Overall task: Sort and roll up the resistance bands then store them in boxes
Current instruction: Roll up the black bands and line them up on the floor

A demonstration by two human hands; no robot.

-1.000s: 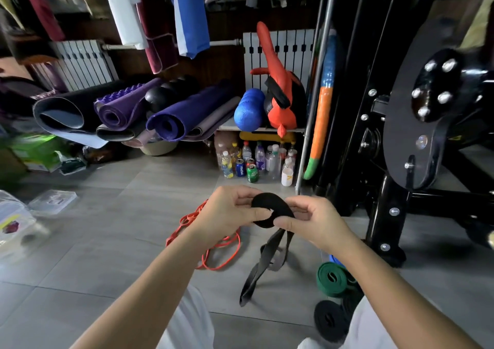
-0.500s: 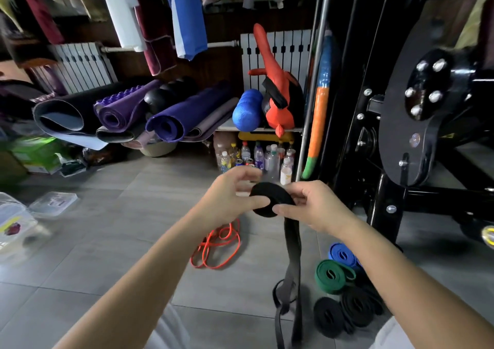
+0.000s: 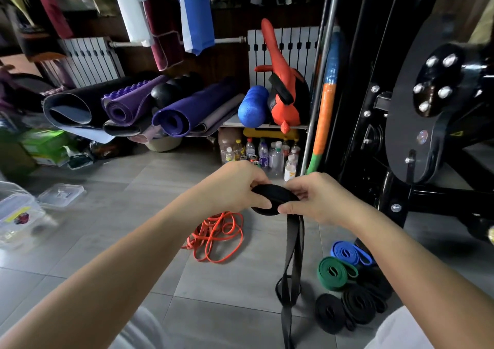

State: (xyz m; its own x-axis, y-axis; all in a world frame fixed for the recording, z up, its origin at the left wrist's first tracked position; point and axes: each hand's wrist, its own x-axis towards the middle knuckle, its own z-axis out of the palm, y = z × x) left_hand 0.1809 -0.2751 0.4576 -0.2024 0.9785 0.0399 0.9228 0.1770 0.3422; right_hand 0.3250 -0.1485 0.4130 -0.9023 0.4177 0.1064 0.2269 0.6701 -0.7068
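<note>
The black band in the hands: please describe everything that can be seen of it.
The black band is a flat, matte strap that looks like rubber. Part is wound into a flat coil, held above the floor between the left hand and the right hand, both pinching its edges. The rest hangs straight down as a doubled strip with a loop low down, and leaves the picture's bottom edge.
</note>
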